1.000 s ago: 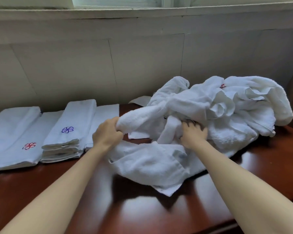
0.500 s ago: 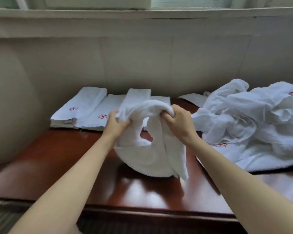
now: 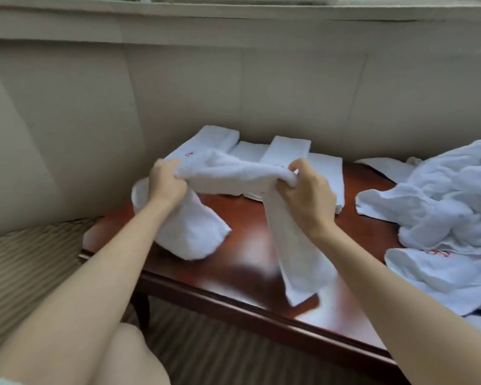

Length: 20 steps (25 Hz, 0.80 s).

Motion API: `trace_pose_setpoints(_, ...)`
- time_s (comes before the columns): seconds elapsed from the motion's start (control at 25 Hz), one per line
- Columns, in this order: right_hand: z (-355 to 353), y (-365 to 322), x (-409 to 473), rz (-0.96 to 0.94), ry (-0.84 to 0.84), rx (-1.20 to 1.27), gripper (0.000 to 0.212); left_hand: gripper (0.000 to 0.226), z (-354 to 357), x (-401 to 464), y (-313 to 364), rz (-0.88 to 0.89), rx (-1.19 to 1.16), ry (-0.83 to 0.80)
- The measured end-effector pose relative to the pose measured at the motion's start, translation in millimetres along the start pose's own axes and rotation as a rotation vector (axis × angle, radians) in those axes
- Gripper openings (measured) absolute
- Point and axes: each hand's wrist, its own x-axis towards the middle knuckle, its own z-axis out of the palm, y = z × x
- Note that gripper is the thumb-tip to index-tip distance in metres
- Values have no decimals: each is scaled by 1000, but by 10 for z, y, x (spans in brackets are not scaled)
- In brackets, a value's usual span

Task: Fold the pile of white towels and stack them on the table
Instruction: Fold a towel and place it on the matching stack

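Observation:
A bunched white towel [image 3: 233, 176] stretches between my two hands above the dark red wooden table [image 3: 250, 226]. My left hand [image 3: 165, 182] grips its left part and my right hand [image 3: 306, 193] grips its right part. Both ends hang down, the left one touching the tabletop, the right one reaching past the front edge. Behind the held towel lie several folded white towels [image 3: 289, 147] in a row against the wall, one with a red logo. The unfolded pile of white towels [image 3: 442, 207] lies on the table's right side.
A beige panelled wall [image 3: 178, 93] runs behind the table, with a window sill above. Striped carpet [image 3: 25, 251] lies to the left and in front. My knee [image 3: 134, 354] shows at the bottom, close to the table's front edge [image 3: 233, 298].
I have pulled one towel out of the pile and drawn it left. My hands have moved apart, stretching the towel between them, and the view has swung left.

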Motion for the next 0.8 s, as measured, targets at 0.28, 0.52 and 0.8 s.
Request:
trace_pose_setpoints(0.28, -17, 151, 63, -2, -284, -526, 31, 43, -16, -304, -104, 262, -84, -158)
trace_pose_setpoints(0.52, 534, 46, 8, -207, -778, -509, 48, 49, 248, -524, -554, -100, -263, -396)
trace_pose_setpoints(0.8, 1492, -369, -62, -244, -918, -342, 55, 60, 306, -381, -885, -708, -82, -254)
